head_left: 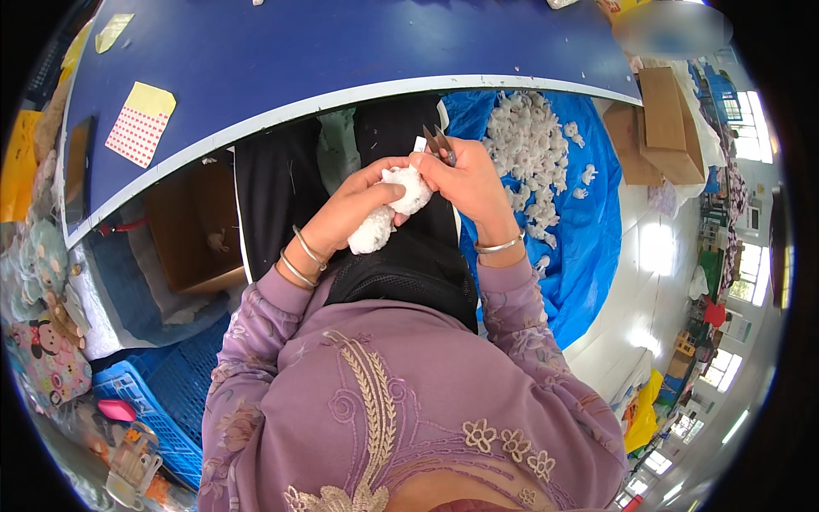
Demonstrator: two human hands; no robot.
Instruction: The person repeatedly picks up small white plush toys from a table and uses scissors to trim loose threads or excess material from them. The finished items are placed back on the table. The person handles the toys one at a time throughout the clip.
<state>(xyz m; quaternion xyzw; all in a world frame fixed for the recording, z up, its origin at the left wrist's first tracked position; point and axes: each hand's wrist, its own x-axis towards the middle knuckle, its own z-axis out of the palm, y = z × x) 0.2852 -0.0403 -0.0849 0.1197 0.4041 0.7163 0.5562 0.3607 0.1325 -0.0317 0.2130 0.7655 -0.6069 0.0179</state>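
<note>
A small white fluffy plush piece [410, 189] is in my left hand [357, 207], whose fingers and thumb are closed round it above my lap. Its second fluffy lobe hangs below the thumb. My right hand [471, 183] is closed at the plush's upper edge, thumb and finger pinching near a small white tag [420, 144] that sticks up. The same hand has a pair of dark metal thread snips [438, 147] tucked in it, blades pointing up and away from me. The fingertips hide where the tag meets the plush.
Beyond my hands runs the white-edged blue table [358, 43], with a sheet of red stickers [141, 124] on its left. Many white plush pieces [529, 141] lie on blue sheeting [597, 230] at right, near a cardboard box [670, 128]. A blue crate [158, 410] stands at lower left.
</note>
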